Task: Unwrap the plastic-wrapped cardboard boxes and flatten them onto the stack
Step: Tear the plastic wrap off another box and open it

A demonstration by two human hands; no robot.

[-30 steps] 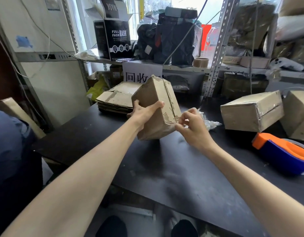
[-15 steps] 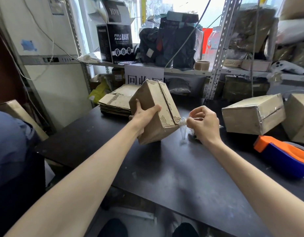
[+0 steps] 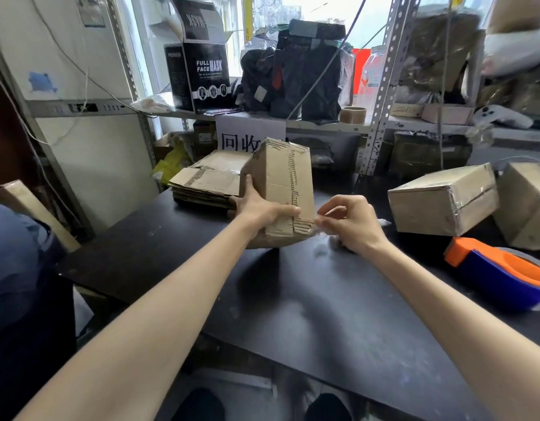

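Just right of the stack [image 3: 206,182], on its near side, the box [image 3: 282,183] is held tilted over the table [image 3: 293,305]. Can't tell if its low corner touches.

Left hand [image 3: 261,208] grips the box's near-left edge, thumb across the front face. Right hand [image 3: 352,224] is curled, pinching a wisp of wrap [image 3: 321,237] at the lower right corner. Hands are close but apart.

My read: tail end of the unwrap step. The box looks mostly bare, with the last film hanging off that corner.

Next move calls for:
- pulling the film clear, away from the stack, and dropping it
- splitting the seam
- pressing the box flat onto the stack

Wrapped box [image 3: 441,202] sits well right of the stack, second wrapped box [image 3: 526,205] beyond it.
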